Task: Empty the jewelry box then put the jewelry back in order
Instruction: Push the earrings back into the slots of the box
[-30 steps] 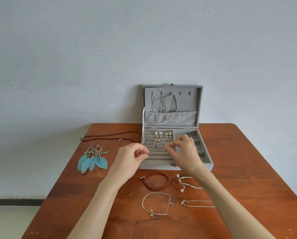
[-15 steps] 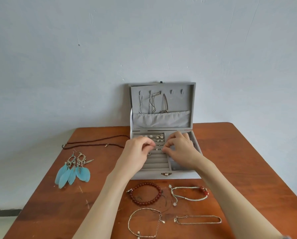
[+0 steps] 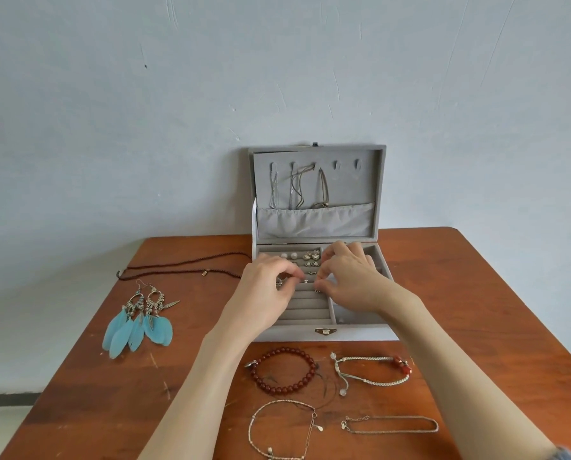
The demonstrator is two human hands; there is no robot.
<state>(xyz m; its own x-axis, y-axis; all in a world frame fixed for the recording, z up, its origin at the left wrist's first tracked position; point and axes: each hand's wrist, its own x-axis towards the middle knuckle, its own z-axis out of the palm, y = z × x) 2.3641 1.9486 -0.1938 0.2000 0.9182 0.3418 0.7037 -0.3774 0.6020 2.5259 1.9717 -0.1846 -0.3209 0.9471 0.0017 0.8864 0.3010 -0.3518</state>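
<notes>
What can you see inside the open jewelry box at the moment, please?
In the jewelry box, small earrings sit in the back ring rows, and chains hang inside the lid. The left hand and right hand cover the middle rows and the right compartments.

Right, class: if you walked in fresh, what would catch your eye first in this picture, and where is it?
The open grey jewelry box at the back of the wooden table, with the left hand and right hand working over its ring rows. Next, the blue feather earrings lying at the left. Then the red bead bracelet in front of the box.
</notes>
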